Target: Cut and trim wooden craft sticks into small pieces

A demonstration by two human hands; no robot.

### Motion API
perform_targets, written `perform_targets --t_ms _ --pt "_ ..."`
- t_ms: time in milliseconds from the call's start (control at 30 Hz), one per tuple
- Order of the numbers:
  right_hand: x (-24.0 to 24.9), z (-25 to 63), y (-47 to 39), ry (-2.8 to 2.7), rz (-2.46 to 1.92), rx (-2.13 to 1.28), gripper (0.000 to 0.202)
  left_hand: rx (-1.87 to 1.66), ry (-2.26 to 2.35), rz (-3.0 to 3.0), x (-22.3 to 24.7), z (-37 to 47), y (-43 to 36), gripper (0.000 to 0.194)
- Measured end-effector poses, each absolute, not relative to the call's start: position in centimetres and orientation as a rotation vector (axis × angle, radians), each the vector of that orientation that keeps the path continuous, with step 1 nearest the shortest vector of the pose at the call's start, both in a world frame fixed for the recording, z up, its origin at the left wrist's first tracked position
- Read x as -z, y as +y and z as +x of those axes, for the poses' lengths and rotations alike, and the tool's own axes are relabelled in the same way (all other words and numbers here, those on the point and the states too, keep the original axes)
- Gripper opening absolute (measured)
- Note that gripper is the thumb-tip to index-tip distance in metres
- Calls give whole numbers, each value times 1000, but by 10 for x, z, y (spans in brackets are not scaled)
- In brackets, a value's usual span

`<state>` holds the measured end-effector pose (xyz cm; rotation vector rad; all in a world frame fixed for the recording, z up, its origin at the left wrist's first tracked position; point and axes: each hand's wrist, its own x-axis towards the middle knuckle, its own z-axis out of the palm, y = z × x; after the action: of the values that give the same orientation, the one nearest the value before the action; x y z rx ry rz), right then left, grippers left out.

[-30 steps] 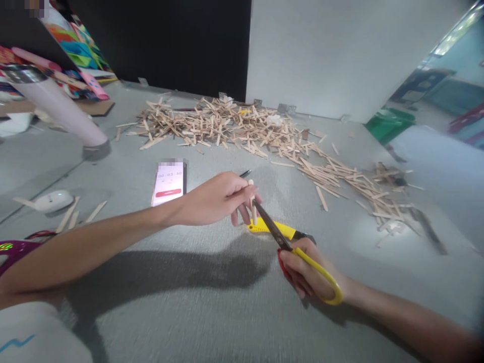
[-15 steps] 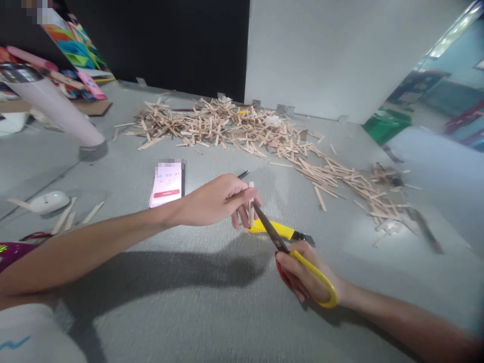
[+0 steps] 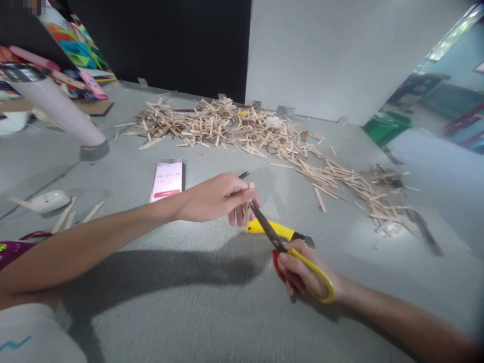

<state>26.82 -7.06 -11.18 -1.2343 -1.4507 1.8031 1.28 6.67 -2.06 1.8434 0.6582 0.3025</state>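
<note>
Near the middle, my left hand [image 3: 227,197] pinches a short wooden stick [image 3: 247,216] that hangs downward. Scissors [image 3: 267,228] with yellow and red handles are in my right hand [image 3: 306,269], their blade tips touching or very near the stick. A yellow cutter [image 3: 278,230] lies on the table just beneath the blades. Behind my left hand a dark pen [image 3: 244,175] is partly hidden. The phone [image 3: 166,181] with a running timer lies left of the pen, its lower part behind my left forearm.
A long heap of wooden sticks [image 3: 212,123] spreads along the back and right of the grey table [image 3: 212,312]. At left are a pale bottle [image 3: 56,108], a white mouse [image 3: 50,201] and loose sticks. A green bin [image 3: 387,129] stands beyond the right edge.
The scissors and my right hand have shifted slightly left and up. The stick in my left hand now tilts a little. The phone's timer has advanced.
</note>
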Motion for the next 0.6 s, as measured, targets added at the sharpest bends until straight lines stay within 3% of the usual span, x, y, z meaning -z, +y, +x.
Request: perform_targets --t_ms 200,600 --pt "106 267 -70 -1468 -1330 -1804 67 -270 659 1860 20 11 67 50" --pt "115 280 -64 -1627 -1116 -1854 83 -134 600 1890 21 2 78 49"
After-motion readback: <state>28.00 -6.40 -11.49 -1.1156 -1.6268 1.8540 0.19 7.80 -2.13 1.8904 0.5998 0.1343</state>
